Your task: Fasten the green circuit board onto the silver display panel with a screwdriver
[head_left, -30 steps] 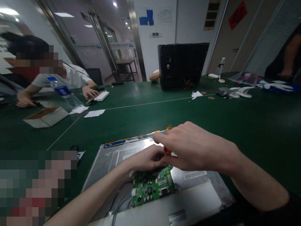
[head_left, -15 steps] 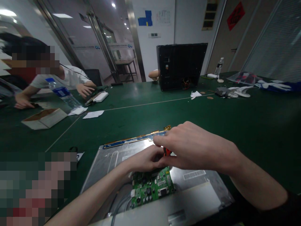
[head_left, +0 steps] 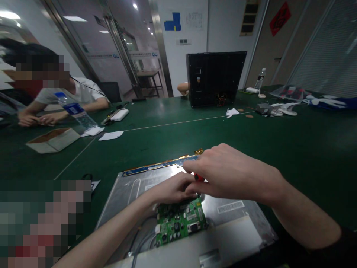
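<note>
"What's on the left?"

"A person [head_left: 78,89] in a white shirt at the green table [head_left: 156,137], with an open box [head_left: 52,140] and a blue-capped bottle [head_left: 76,111] nearby."

"Next?"

"The metal panel [head_left: 122,190] on the table, grey cables [head_left: 142,242] over its near left part. The left hand [head_left: 173,188] bends its fingers at the far edge of the green circuit board [head_left: 181,223]. They're partly hidden; I can't tell whether they grip anything."

"Where's the board?"

"On the panel, right of the cables."

"And the right hand [head_left: 228,173]?"

"Closed on a red object [head_left: 199,177], mostly hidden, near the board's far edge. Below that hand, a barcode label [head_left: 231,207] sits on the panel."
</note>
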`<state>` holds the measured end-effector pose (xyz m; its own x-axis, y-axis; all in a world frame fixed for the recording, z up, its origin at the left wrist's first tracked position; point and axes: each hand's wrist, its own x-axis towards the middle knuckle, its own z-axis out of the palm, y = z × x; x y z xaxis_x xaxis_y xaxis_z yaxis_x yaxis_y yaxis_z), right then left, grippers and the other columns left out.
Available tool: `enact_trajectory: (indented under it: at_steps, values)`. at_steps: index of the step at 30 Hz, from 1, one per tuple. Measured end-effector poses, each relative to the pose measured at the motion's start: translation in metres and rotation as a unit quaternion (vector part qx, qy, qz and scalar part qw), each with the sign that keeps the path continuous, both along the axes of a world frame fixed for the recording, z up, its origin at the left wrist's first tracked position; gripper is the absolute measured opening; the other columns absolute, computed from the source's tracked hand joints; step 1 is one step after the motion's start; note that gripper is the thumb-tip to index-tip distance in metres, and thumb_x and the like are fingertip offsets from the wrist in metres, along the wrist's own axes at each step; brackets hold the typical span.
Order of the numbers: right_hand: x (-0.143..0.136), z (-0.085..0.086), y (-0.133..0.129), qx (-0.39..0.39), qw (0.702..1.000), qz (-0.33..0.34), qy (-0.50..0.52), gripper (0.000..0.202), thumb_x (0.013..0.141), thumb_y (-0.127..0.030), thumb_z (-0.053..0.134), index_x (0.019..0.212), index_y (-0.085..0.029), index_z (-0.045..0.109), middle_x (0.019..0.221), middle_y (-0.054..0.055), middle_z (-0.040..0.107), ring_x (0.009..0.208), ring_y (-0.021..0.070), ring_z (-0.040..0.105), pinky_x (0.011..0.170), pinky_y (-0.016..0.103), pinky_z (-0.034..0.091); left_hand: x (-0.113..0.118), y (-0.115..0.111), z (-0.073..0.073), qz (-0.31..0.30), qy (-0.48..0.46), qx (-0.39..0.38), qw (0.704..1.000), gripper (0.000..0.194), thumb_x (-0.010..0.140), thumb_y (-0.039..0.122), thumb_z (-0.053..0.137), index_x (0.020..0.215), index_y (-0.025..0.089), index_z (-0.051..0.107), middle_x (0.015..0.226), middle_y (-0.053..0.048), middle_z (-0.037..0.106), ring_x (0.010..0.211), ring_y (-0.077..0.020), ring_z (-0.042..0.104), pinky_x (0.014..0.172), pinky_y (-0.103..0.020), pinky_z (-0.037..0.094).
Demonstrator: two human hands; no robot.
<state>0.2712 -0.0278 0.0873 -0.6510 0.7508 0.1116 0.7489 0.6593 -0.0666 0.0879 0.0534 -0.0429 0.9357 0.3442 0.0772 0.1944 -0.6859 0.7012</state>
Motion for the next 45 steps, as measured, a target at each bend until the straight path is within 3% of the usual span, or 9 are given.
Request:
enact_trajectory:
  at_steps: [4,7,15,21,25,34,38,45]
  values:
    - [0.0007,-0.0008,0.0008,0.018,1.000,0.003,0.001,0.010,0.088,-0.028,0.055,0.090,-0.019,0.060,0.070,0.000,0.063,0.056,0.0138,0.053,0.047,0.028,0.018,0.0013,0.0012,0.0009,-0.012,-0.014,-0.017,1.000,0.018,0.084,0.033,0.058,0.078,0.016,0.062,0.079,-0.003,0.065,0.074,-0.0204,0.058,0.067,-0.027,0.046]
    - [0.0003,-0.0003,-0.0003,-0.002,1.000,0.009,0.003,0.010,0.086,-0.025,0.056,0.092,-0.018,0.059,0.075,0.001,0.065,0.058,0.0138,0.054,0.048,0.027,0.021,0.0018,0.0020,0.0002,-0.012,-0.006,-0.038,0.999,0.015,0.084,0.030,0.058,0.085,0.016,0.064,0.079,-0.003,0.066,0.072,-0.0186,0.058,0.064,-0.025,0.046]
    - [0.0007,-0.0034,0.0014,0.028,1.000,-0.005,-0.010,0.012,0.088,-0.029,0.056,0.082,-0.021,0.062,0.066,0.000,0.063,0.054,0.0139,0.053,0.047,0.028,0.017,0.0011,0.0005,-0.0038,-0.006,-0.007,-0.004,1.000,0.018,0.087,0.032,0.057,0.081,0.016,0.062,0.079,-0.004,0.066,0.075,-0.0205,0.059,0.067,-0.027,0.046]
    - [0.0004,-0.0019,-0.0009,0.000,1.000,0.006,-0.002,0.015,0.085,-0.027,0.059,0.097,-0.019,0.057,0.077,0.001,0.067,0.060,0.0150,0.057,0.048,0.027,0.021,0.0011,-0.0036,-0.0009,0.003,-0.003,0.011,1.000,0.011,0.084,0.026,0.059,0.089,0.016,0.062,0.084,-0.003,0.066,0.075,-0.0196,0.059,0.069,-0.026,0.047]
    - [0.0006,-0.0021,0.0000,0.017,1.000,-0.012,-0.005,0.011,0.087,-0.030,0.059,0.092,-0.020,0.060,0.071,0.000,0.065,0.057,0.0151,0.055,0.047,0.028,0.018,-0.0004,-0.0038,-0.0026,0.012,0.004,0.027,1.000,0.011,0.085,0.026,0.059,0.084,0.016,0.060,0.079,-0.003,0.065,0.072,-0.0189,0.059,0.067,-0.026,0.047]
    - [-0.0004,0.0009,-0.0013,-0.014,1.000,0.013,-0.007,0.015,0.085,-0.024,0.057,0.098,-0.018,0.051,0.078,0.001,0.066,0.059,0.0142,0.053,0.047,0.026,0.022,-0.0016,-0.0037,-0.0030,0.004,-0.007,0.020,1.000,0.012,0.084,0.024,0.059,0.093,0.016,0.062,0.085,-0.004,0.068,0.077,-0.0195,0.060,0.071,-0.027,0.048]
    - [0.0001,0.0004,-0.0003,0.012,1.000,-0.012,-0.011,0.017,0.087,-0.032,0.057,0.097,-0.019,0.053,0.074,0.001,0.065,0.058,0.0154,0.054,0.047,0.027,0.020,-0.0025,-0.0042,-0.0046,0.014,-0.004,0.019,1.000,0.019,0.088,0.033,0.057,0.091,0.014,0.061,0.084,-0.005,0.067,0.077,-0.0201,0.060,0.071,-0.028,0.049]
    - [0.0004,-0.0007,-0.0007,0.013,1.000,-0.004,-0.011,0.010,0.088,-0.026,0.054,0.095,-0.019,0.055,0.071,0.001,0.064,0.054,0.0143,0.053,0.046,0.028,0.019,-0.0015,-0.0037,-0.0020,-0.006,-0.009,0.011,1.000,0.013,0.088,0.027,0.058,0.091,0.016,0.064,0.085,-0.005,0.068,0.077,-0.0202,0.061,0.069,-0.027,0.048]
